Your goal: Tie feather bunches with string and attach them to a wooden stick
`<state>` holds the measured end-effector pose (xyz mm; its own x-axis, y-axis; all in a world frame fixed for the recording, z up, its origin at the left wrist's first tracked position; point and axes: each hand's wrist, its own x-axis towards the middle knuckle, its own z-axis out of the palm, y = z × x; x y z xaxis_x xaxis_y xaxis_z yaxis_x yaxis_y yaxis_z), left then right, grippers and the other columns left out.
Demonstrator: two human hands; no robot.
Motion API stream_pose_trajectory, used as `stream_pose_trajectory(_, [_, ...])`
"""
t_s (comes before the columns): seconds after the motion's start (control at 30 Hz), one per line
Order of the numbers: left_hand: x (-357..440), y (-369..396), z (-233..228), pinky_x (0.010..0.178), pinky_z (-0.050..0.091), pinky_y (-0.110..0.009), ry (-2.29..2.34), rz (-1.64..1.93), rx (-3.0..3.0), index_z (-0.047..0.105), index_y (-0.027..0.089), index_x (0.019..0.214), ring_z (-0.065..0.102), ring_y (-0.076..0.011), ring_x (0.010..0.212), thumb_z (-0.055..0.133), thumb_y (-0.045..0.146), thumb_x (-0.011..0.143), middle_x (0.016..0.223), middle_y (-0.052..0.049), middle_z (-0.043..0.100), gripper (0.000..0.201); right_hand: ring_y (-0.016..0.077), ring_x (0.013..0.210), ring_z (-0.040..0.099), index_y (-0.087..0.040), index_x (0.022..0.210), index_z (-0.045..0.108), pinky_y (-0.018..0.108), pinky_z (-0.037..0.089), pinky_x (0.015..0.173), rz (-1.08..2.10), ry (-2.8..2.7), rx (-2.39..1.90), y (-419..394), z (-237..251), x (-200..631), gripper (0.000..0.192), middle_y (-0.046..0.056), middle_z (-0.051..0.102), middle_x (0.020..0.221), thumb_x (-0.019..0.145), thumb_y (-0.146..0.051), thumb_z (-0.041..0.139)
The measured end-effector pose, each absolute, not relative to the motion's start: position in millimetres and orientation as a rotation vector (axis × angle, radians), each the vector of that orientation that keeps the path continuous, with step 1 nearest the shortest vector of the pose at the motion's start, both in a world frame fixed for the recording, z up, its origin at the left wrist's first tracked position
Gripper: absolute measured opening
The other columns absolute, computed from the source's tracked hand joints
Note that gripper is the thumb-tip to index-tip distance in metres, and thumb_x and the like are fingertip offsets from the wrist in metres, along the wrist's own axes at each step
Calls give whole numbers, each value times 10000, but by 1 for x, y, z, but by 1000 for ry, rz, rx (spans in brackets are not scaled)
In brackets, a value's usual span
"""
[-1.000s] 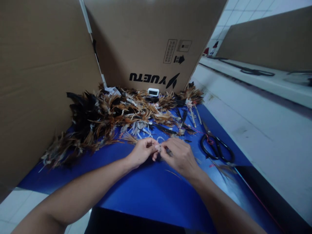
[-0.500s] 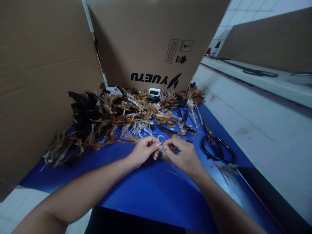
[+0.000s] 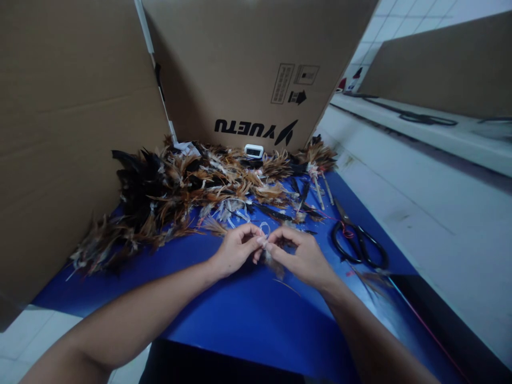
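My left hand (image 3: 239,249) and my right hand (image 3: 300,255) meet above the middle of the blue tabletop, thumbs and fingers pinched closed almost tip to tip. Between them is a thin white string (image 3: 264,226), its loop standing up above the fingertips. A small brownish-grey feather (image 3: 275,265) hangs below the pinch, under the right fingers. Which fingers hold the string and which the feather's stem is partly hidden. Just beyond the hands lie more white strings (image 3: 239,209) and loose dark feathers (image 3: 276,213).
A heap of brown and black feather bunches (image 3: 188,186) lies along the back, against cardboard panels (image 3: 240,64). A small white digital display (image 3: 254,151) stands there. Black-handled scissors (image 3: 358,242) with red thread lie to the right, near sticks (image 3: 319,193) and a wall ledge (image 3: 420,114).
Both hands stay at nearly the same spot, with small finger movements. The string loop stands a little differently, and the feather below the fingers shows more clearly and hangs lower.
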<state>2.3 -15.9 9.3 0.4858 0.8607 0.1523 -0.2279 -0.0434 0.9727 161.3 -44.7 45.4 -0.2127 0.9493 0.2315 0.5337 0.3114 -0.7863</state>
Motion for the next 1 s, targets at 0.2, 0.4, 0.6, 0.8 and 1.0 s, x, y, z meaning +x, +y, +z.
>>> stream_pose_trajectory(0.2, [2,-17,10,480,383,-189,611,950,1375,488,132,791,441,-52,452,542,393,803,527,48,475,266,113,591,540,-189,666,567,219,423,567,618,-1905,-1305,-45,45,162,86,-25,596,623,747,-178,539])
stream_pose_trajectory(0.4, [2,-17,12,469,376,-188,602,909,1389,477,140,784,435,-53,439,520,409,812,507,50,475,273,109,573,521,-192,666,558,224,411,561,427,-1947,-1244,-45,44,161,88,-21,576,624,734,-138,547])
stream_pose_trajectory(0.6, [3,-16,10,454,378,-180,605,945,1344,472,140,795,426,-49,434,533,397,804,510,56,466,264,116,597,536,-197,742,573,230,430,566,475,-1946,-1240,-44,40,161,39,-13,590,662,777,-211,563])
stream_pose_trajectory(0.8, [2,-16,10,451,397,-186,637,948,1326,479,142,798,431,-51,448,555,400,786,541,50,468,269,110,604,532,-197,765,570,230,438,589,448,-1980,-1189,-44,38,161,37,-13,583,681,769,-166,550])
stream_pose_trajectory(1.0, [2,-17,10,454,410,-190,617,900,1335,472,149,794,447,-59,466,543,393,796,549,44,470,254,119,607,511,-194,753,555,244,420,594,282,-2050,-1166,-43,35,163,91,-8,550,667,754,-116,509])
